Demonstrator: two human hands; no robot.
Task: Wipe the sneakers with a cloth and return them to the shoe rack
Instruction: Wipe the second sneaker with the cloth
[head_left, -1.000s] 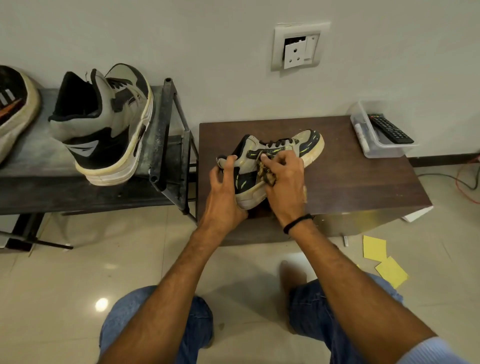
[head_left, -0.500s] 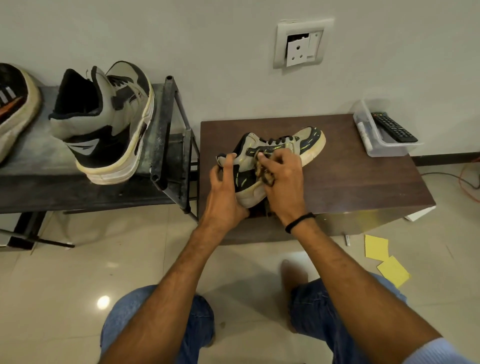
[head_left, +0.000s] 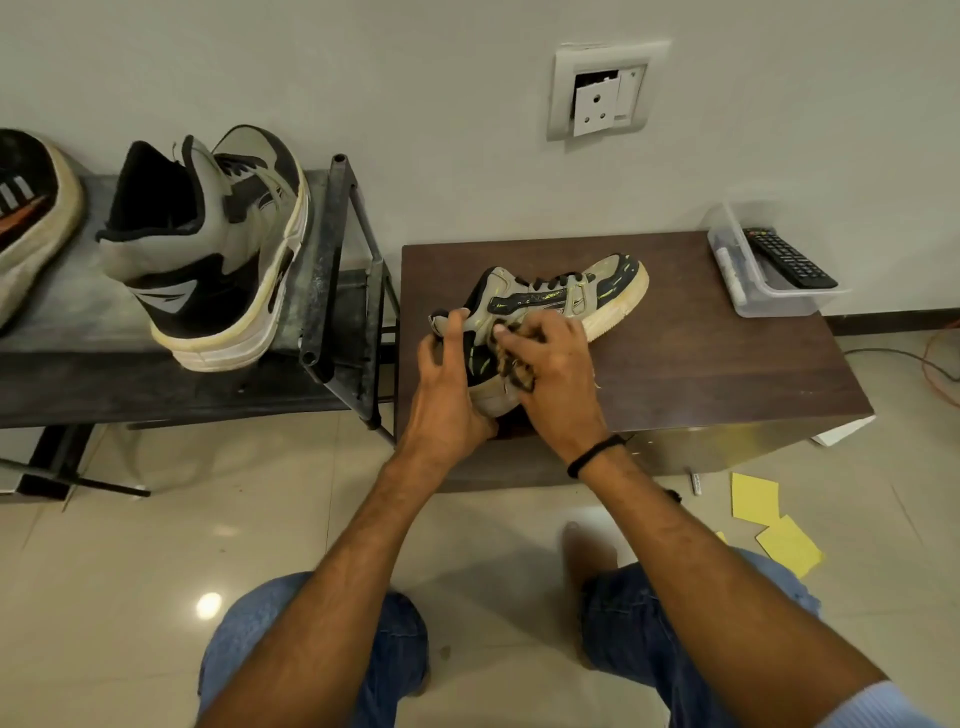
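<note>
Head: sneaker (head_left: 571, 299) toe far-right, axis diagonal; left hand (head_left: 448, 387) grips heel, right hand (head_left: 557, 375) clutches cloth (head_left: 513, 359).

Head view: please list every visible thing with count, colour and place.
Table: one, dark brown, centre.
Shoe rack: one, dark metal, left.
Sneaker: one, grey-black with lime marks, on table.
Cloth: one, brown patterned, against that sneaker.
Second sneaker: one, grey-black, on shoe rack.
Third sneaker: one, black-beige, rack's left end.
Plastic tray: one, clear, table's right corner.
Remote control: one, black, in tray.
Wall socket: one, white, above table.
Paper notes: two, yellow, floor.
Left hand: one, grips sneaker's heel.
Right hand: one, holds cloth.
</note>
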